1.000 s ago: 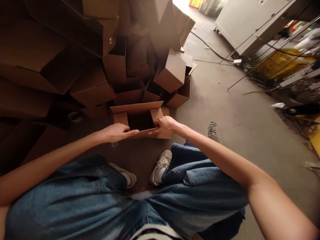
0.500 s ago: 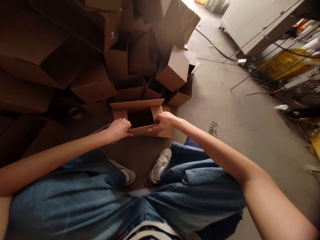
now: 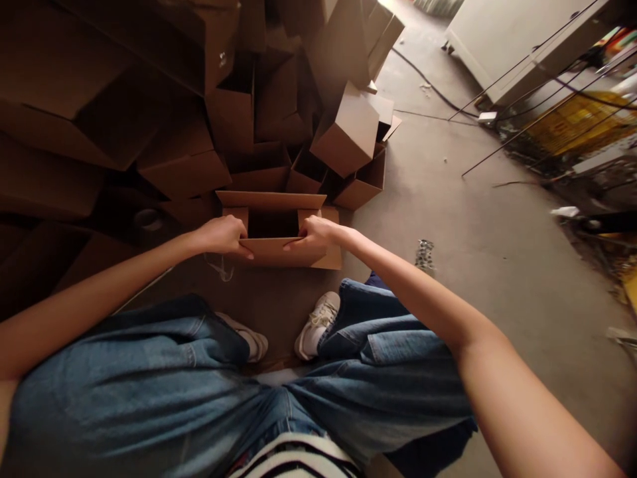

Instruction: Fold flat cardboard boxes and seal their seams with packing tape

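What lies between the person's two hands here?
In the head view, the open top of a cardboard box lies between the left hand and the right hand.

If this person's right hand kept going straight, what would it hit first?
Probably the left hand, on the near wall of the same open brown cardboard box as the right hand, though depth is hard to judge.

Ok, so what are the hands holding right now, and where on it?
An open cardboard box: the left hand and right hand each grip the top edge of its near wall, toward either end.
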The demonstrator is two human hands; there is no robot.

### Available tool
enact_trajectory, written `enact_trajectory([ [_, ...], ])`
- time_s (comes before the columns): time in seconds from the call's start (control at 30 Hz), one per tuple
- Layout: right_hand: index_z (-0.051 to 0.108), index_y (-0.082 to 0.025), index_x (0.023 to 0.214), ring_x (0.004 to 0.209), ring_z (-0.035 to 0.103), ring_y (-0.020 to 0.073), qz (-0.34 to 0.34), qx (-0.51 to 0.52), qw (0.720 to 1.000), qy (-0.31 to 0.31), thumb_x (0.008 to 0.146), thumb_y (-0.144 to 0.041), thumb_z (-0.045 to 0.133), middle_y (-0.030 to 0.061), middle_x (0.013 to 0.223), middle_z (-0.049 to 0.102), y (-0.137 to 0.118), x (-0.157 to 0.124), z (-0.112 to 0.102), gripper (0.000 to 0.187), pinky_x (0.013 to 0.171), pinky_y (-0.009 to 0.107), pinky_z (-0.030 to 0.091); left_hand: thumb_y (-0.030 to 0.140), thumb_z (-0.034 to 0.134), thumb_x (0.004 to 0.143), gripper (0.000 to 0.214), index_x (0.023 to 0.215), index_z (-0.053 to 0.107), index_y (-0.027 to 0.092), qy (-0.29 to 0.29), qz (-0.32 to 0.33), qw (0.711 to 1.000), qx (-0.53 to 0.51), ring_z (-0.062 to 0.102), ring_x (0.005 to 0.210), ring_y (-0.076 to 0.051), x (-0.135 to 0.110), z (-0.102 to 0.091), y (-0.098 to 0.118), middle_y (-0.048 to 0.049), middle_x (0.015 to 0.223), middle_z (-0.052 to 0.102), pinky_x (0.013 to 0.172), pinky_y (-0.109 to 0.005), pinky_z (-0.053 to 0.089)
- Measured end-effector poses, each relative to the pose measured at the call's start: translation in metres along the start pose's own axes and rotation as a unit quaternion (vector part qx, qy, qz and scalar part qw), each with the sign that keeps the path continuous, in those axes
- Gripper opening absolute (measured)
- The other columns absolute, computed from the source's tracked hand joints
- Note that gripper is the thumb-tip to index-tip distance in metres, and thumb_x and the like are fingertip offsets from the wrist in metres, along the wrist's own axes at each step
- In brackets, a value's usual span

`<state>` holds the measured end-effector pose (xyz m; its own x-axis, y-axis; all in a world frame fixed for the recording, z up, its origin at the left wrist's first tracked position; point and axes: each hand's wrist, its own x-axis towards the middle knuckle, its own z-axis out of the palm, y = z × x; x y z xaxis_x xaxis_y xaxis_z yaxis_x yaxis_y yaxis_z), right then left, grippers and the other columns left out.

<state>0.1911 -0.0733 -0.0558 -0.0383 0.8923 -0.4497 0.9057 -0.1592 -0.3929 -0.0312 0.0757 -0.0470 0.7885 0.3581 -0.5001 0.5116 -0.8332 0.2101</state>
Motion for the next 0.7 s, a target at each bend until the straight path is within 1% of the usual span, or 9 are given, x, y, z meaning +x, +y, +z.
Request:
enact_trajectory([
  [0.07, 0.080, -0.015, 0.088, 0.064, 0.058, 0.0150, 0.004, 0.023, 0.999, -0.028, 0.076, -0.082, 0.059, 0.0042, 0.073, 0.070, 0.000, 0.004, 0.004, 0.071, 0.054, 0.026, 0.033, 0.070, 0.074, 0.061, 0.052, 0.077, 0.079, 0.022, -0.040, -0.002, 0.999, -0.030, 0.065, 0.072, -0.027, 0.004, 0.004, -0.007, -0.0075, 0.067, 0.069, 0.063, -0.032, 0.039],
  [0.13, 0.080, -0.016, 0.090, 0.065, 0.058, 0.0153, 0.009, 0.025, 0.999, -0.033, 0.077, -0.082, 0.058, 0.0040, 0.074, 0.070, 0.001, 0.005, 0.008, 0.071, 0.055, 0.026, 0.033, 0.074, 0.070, 0.061, 0.056, 0.078, 0.080, 0.021, -0.048, -0.007, 0.998, -0.051, 0.063, 0.067, -0.024, 0.006, 0.009, -0.010, -0.0068, 0.066, 0.069, 0.061, -0.031, 0.038],
  [0.2, 0.080, -0.017, 0.090, 0.066, 0.058, 0.0153, 0.004, 0.015, 1.000, -0.012, 0.077, -0.084, 0.055, 0.0043, 0.075, 0.071, 0.002, 0.006, 0.011, 0.073, 0.055, 0.026, 0.032, 0.079, 0.066, 0.062, 0.062, 0.075, 0.079, 0.021, -0.021, -0.011, 0.998, -0.059, 0.060, 0.062, -0.022, 0.007, 0.013, -0.010, -0.0072, 0.064, 0.068, 0.058, -0.031, 0.035],
  [0.27, 0.080, -0.017, 0.091, 0.065, 0.058, 0.0148, -0.006, 0.003, 1.000, 0.006, 0.078, -0.085, 0.053, 0.0050, 0.077, 0.072, 0.004, 0.005, 0.013, 0.074, 0.055, 0.026, 0.030, 0.083, 0.062, 0.063, 0.065, 0.068, 0.077, 0.020, 0.011, -0.012, 0.998, -0.065, 0.057, 0.058, -0.021, 0.006, 0.015, -0.008, -0.0071, 0.060, 0.067, 0.055, -0.031, 0.033],
  [0.37, 0.080, -0.018, 0.093, 0.065, 0.058, 0.0145, -0.019, -0.014, 1.000, 0.020, 0.078, -0.086, 0.052, 0.0063, 0.078, 0.074, 0.005, 0.006, 0.015, 0.075, 0.055, 0.026, 0.030, 0.084, 0.054, 0.069, 0.068, 0.061, 0.074, 0.019, 0.039, 0.006, 0.995, -0.090, 0.055, 0.056, -0.019, 0.005, 0.017, -0.007, -0.0058, 0.057, 0.065, 0.054, -0.030, 0.030],
  [0.43, 0.080, -0.018, 0.093, 0.065, 0.058, 0.0148, -0.022, -0.026, 0.999, 0.026, 0.079, -0.086, 0.050, 0.0069, 0.079, 0.074, 0.004, 0.006, 0.015, 0.075, 0.055, 0.026, 0.030, 0.082, 0.049, 0.075, 0.069, 0.065, 0.075, 0.019, 0.054, 0.025, 0.993, -0.103, 0.057, 0.059, -0.018, 0.005, 0.018, -0.009, -0.0060, 0.062, 0.068, 0.055, -0.029, 0.032],
  [0.5, 0.080, -0.019, 0.093, 0.067, 0.061, 0.0160, -0.014, -0.051, 0.998, 0.031, 0.081, -0.085, 0.049, 0.0076, 0.081, 0.076, 0.002, 0.005, 0.014, 0.075, 0.055, 0.026, 0.030, 0.080, 0.046, 0.080, 0.068, 0.073, 0.078, 0.020, 0.071, 0.035, 0.992, -0.094, 0.061, 0.065, -0.020, 0.005, 0.019, -0.012, -0.0071, 0.070, 0.072, 0.058, -0.029, 0.033],
  [0.6, 0.080, -0.019, 0.095, 0.072, 0.065, 0.0191, -0.014, -0.115, 0.992, 0.053, 0.083, -0.084, 0.048, 0.0094, 0.085, 0.077, -0.003, 0.001, 0.008, 0.073, 0.056, 0.027, 0.030, 0.077, 0.041, 0.086, 0.068, 0.081, 0.080, 0.021, 0.105, 0.031, 0.993, -0.042, 0.066, 0.075, -0.024, 0.005, 0.020, -0.015, -0.0086, 0.079, 0.076, 0.061, -0.029, 0.034],
  [0.7, 0.078, -0.019, 0.095, 0.078, 0.068, 0.0214, -0.040, -0.162, 0.983, 0.078, 0.088, -0.080, 0.048, 0.0098, 0.087, 0.077, -0.014, -0.006, 0.001, 0.068, 0.058, 0.028, 0.029, 0.074, 0.031, 0.091, 0.073, 0.080, 0.079, 0.020, 0.139, 0.038, 0.990, -0.001, 0.069, 0.079, -0.027, 0.005, 0.021, -0.015, -0.0105, 0.078, 0.075, 0.061, -0.030, 0.035],
])
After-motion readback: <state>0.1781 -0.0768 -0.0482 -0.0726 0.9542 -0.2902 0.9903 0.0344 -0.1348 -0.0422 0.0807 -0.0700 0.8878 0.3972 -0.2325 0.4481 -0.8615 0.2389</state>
